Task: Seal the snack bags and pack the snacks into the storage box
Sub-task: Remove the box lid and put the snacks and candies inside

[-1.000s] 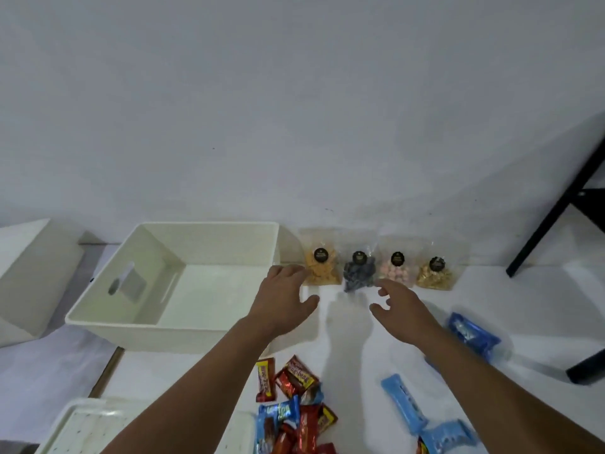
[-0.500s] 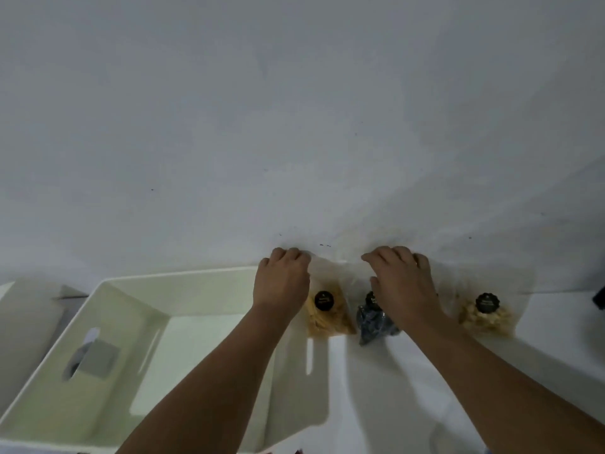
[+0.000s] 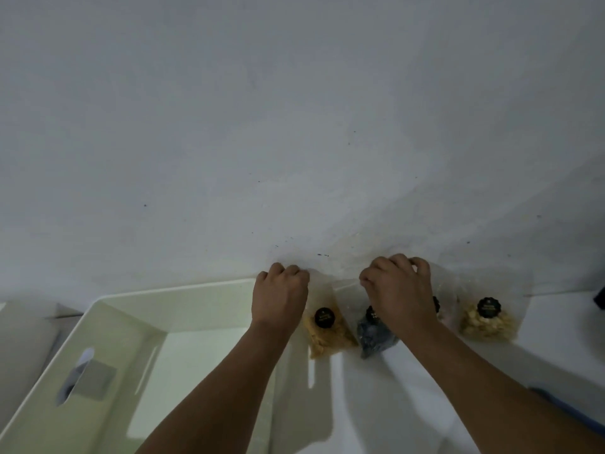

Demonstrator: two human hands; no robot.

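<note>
edges: storage box (image 3: 108, 339) open, bare inside, just left of the bags on the counter (image 3: 376, 404)
left hand (image 3: 280, 296): fingers pinch the orange snack bag (image 3: 325, 332) top corner
right hand (image 3: 397, 290): fingers curled, pinching the same clear top against the wall (image 3: 294, 126)
bags: 4 clear, black round labels

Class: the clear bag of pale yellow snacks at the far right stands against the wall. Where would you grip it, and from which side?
Pinch the pale yellow snack bag by its empty clear top, from above: the snacks sit low, and the wall blocks the back.
</note>
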